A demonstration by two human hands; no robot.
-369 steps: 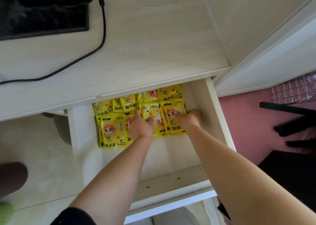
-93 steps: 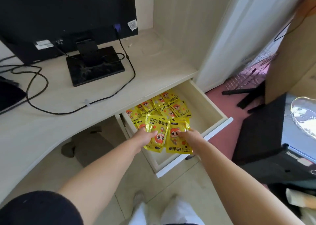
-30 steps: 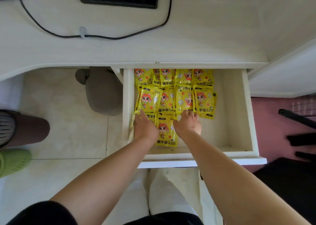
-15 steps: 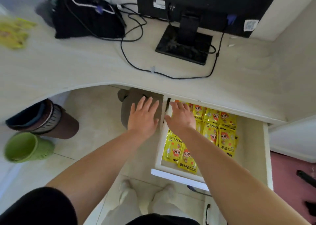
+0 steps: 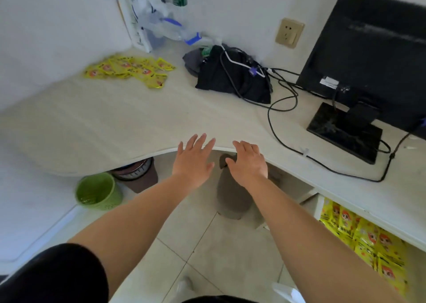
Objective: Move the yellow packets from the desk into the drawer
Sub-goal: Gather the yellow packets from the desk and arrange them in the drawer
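Black monitor (image 5: 373, 49), black bag (image 5: 232, 83) (cables (image 5: 235, 61) draped over it), green basket (image 5: 99, 193) on the floor (image 5: 207, 245).

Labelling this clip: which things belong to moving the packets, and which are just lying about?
Job: yellow packets on the desk, stowed packets in the drawer, left hand, right hand.
Lying about: monitor, black bag, green basket, wall socket.

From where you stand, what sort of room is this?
Most likely a small office or study corner. A pale curved desk set against a white wall carries a black computer monitor, a wall socket sits beside the screen, and a green waste basket stands underneath on a tiled floor.
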